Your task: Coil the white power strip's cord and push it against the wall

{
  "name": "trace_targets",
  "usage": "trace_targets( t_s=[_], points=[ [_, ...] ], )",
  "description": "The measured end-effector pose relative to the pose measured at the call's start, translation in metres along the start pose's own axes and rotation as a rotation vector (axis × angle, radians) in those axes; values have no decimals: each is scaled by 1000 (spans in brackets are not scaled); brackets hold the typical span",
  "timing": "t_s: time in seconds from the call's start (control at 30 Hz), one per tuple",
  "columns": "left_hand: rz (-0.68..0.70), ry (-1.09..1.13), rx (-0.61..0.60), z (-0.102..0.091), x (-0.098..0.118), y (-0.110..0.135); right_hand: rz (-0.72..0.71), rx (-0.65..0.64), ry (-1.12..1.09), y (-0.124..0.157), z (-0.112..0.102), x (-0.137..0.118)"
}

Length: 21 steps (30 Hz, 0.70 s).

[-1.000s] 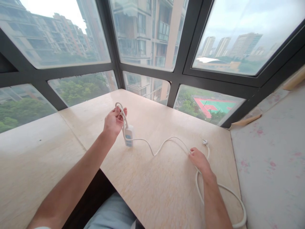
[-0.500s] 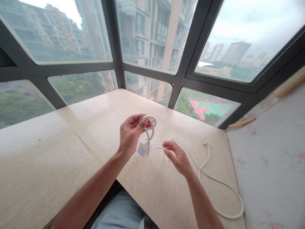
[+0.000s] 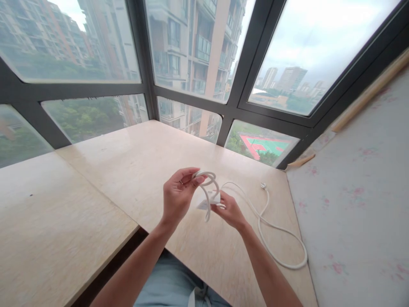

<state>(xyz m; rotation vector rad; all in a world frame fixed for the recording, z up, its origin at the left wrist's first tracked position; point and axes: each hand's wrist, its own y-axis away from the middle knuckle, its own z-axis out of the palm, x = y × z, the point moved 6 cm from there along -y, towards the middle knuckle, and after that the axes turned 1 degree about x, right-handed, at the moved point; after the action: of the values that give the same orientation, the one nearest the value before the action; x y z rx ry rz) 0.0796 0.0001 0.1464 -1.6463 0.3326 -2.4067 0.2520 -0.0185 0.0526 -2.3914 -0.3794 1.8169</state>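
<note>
- Left hand (image 3: 177, 198) is pinching a coiled loop of white cable (image 3: 207, 181), fingers curled around it above the wooden desk (image 3: 134, 170).
- Right hand (image 3: 230, 211) is gripping the cable's small white box (image 3: 209, 200) just beside the loop.
- Remaining cable is trailing rightward across the desk to its plug (image 3: 263, 186).

The white cord (image 3: 271, 230) is long and bendy. One end is wound in a small loop, held up above the desk (image 3: 134, 170). A little white box (image 3: 213, 198) hangs on it there. The rest lies in a big curve, ending at a small plug (image 3: 263, 186).
</note>
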Motion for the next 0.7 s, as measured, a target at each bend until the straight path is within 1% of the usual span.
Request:
trace_targets(
  t_s=[0.07, 0.13, 0.2, 0.23, 0.27, 0.33, 0.4, 0.47, 0.5, 0.57, 0.63, 0.7],
  points=[
    [57, -55, 62, -16, 4, 4, -41, 156, 45, 3, -17, -3],
    [94, -97, 111, -30, 1, 9, -110, 329, 182, 7, -37, -14],
    [100, -120, 142, -41, -8, 14, -202, 469, 369, 13, -54, -33],
    [87, -124, 145, -45, -15, 16, -260, 504, 456, 17, -60, -43],
    [66, -124, 141, -48, -22, 18, -321, 509, 532, 21, -64, -54],
    [15, -127, 111, -51, -37, 22, -414, 464, 655, 28, -66, -73],
    [-21, -169, 61, -52, -48, 26, -435, 392, 746, 36, -67, -84],
    [-32, -239, 11, -51, -55, 31, -385, 331, 788, 45, -67, -88],
    [-34, -268, -8, -51, -57, 34, -337, 303, 785, 50, -68, -88],
    [-40, -306, -23, -50, -60, 39, -197, 251, 728, 61, -68, -81],
    [-55, -335, -23, -49, -62, 44, -16, 201, 594, 73, -67, -69],
    [-73, -376, -33, -47, -65, 48, 169, 135, 385, 88, -62, -55]
  ],
)
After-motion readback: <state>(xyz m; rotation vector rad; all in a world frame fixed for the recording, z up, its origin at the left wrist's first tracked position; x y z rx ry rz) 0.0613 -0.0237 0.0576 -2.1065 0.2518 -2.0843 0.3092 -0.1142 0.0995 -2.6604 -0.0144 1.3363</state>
